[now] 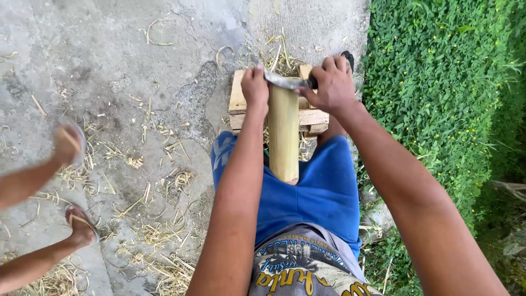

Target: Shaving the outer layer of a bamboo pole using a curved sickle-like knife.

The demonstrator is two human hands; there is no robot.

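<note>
A pale green-yellow bamboo section [283, 134] stands tilted between my knees, its far end resting on a small wooden block [238, 97]. A curved metal blade [282, 81] lies across the bamboo's far end. My left hand [255, 87] presses on the blade's tip side. My right hand [329, 84] is closed around the blade's dark handle. I wear blue shorts [323, 192].
Another person's two feet in sandals [70, 143] [82, 225] sit at the left on the concrete ground [109, 55]. Bamboo shavings [159, 241] litter the concrete. Dense green plants [438, 82] border the right side.
</note>
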